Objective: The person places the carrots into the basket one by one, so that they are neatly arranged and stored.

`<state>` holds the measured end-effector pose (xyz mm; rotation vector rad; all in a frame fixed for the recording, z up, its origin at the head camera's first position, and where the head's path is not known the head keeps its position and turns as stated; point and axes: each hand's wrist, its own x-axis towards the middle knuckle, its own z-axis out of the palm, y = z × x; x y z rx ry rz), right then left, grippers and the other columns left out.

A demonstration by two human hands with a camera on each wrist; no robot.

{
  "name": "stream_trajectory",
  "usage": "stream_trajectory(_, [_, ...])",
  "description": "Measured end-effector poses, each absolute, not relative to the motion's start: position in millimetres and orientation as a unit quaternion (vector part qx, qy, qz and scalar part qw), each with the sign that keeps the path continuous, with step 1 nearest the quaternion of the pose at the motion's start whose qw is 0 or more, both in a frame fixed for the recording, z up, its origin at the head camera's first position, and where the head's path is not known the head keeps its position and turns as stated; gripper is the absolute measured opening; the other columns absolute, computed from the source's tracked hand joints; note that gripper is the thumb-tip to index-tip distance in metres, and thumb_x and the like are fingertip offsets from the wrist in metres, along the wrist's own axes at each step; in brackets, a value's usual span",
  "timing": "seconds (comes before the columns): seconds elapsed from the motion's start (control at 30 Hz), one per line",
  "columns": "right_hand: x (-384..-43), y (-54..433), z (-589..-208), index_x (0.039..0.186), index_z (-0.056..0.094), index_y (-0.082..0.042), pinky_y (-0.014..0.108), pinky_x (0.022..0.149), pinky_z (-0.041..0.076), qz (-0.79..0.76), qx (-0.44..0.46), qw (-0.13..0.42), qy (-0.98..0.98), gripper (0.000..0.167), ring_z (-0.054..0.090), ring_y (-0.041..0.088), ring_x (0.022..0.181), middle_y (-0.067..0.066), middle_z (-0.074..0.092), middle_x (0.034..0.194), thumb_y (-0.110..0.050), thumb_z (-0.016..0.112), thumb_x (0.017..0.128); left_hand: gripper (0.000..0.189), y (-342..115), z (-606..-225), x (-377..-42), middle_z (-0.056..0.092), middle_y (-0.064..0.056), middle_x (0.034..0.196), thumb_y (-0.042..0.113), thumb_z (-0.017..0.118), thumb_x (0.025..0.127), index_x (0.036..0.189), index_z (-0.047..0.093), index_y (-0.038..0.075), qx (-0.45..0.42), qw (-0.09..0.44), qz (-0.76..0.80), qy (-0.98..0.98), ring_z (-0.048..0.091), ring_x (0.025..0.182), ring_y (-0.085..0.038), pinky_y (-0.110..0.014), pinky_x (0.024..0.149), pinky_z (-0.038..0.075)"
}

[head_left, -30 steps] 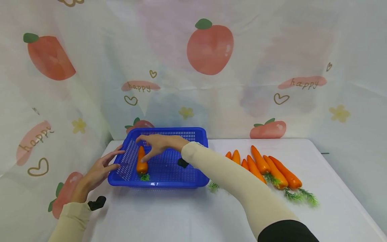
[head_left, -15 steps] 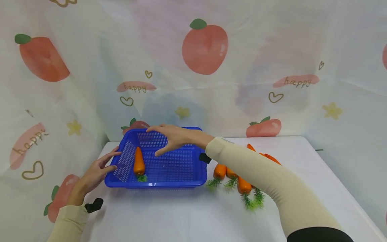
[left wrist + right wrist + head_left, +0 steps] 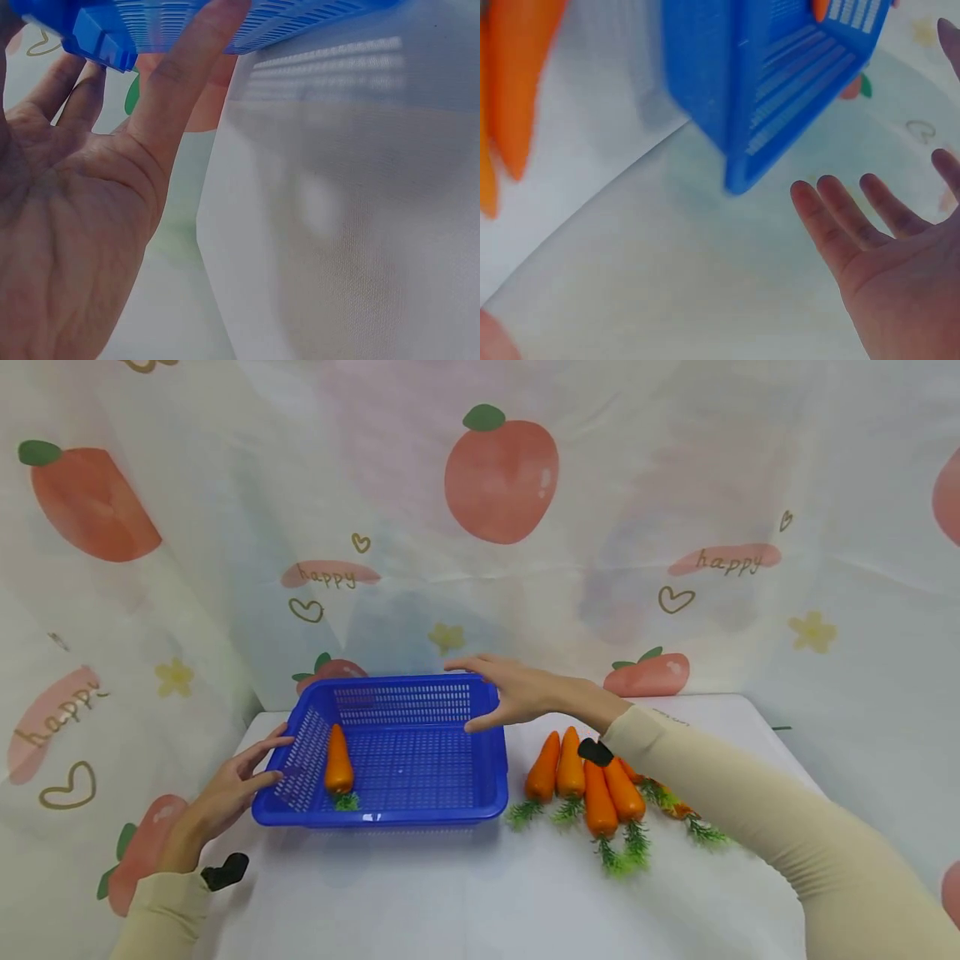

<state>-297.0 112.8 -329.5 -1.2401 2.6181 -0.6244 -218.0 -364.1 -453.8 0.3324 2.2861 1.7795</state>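
A blue plastic basket (image 3: 405,768) with slotted walls stands on the table, one orange carrot (image 3: 339,764) with green leaves lying inside at its left. My left hand (image 3: 228,797) touches the basket's left side, its fingers extended against the rim, as the left wrist view also shows. Above the basket's right rear rim hovers my right hand (image 3: 517,689), fingers spread and holding nothing; the right wrist view shows its bare palm (image 3: 907,277). Right of the basket lie several more carrots (image 3: 600,802), leafy ends toward me, some partly hidden behind my right forearm.
The white-covered table (image 3: 375,893) extends in front of the basket. A fruit-printed cloth (image 3: 420,602) hangs behind it and along the sides. Black straps with wrist cameras (image 3: 225,871) sit at my wrists.
My right hand has moved away from the carrot in the basket, rightward and up past the right rim. The left hand stays at the basket's left side. The whole view has shifted slightly.
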Motion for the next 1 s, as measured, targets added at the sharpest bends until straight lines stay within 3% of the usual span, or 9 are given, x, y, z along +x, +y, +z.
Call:
stream_trajectory(0.33, [-282,191,-336,0.16,0.034,-0.026,0.056,0.098,0.052,-0.238,-0.351,0.06,0.904,0.093,0.054,0.034,0.128,0.009,0.042,0.157,-0.048,0.083,0.084,0.059,-364,-453,-216,0.001,0.003,0.174,0.015,0.057,0.105,0.16,0.036,0.015,0.112,0.113,0.604,0.781,0.01,0.149,-0.052,-0.03,0.09,0.058])
stream_trajectory(0.73, [-253,277,-337,0.159,0.035,-0.022,0.061,0.096,0.052,-0.284,-0.306,0.031,0.908,0.091,0.057,0.039,0.125,0.013,0.046,0.152,-0.041,0.084,0.086,0.058,-362,-452,-216,0.001,0.003,0.174,0.013,0.057,0.105,0.16,0.036,0.013,0.115,0.109,0.604,0.781,0.009,0.149,-0.052,-0.028,0.09,0.058])
stream_trajectory(1.0, [-234,316,-348,0.159,0.037,-0.024,0.055,0.088,0.057,-0.276,-0.28,0.008,0.919,0.088,0.06,0.036,0.12,0.013,0.052,0.147,-0.035,0.085,0.086,0.059,-362,-452,-216,0.001,0.003,0.174,0.013,0.057,0.105,0.16,0.035,0.014,0.116,0.11,0.603,0.781,0.009,0.149,-0.053,-0.029,0.09,0.058])
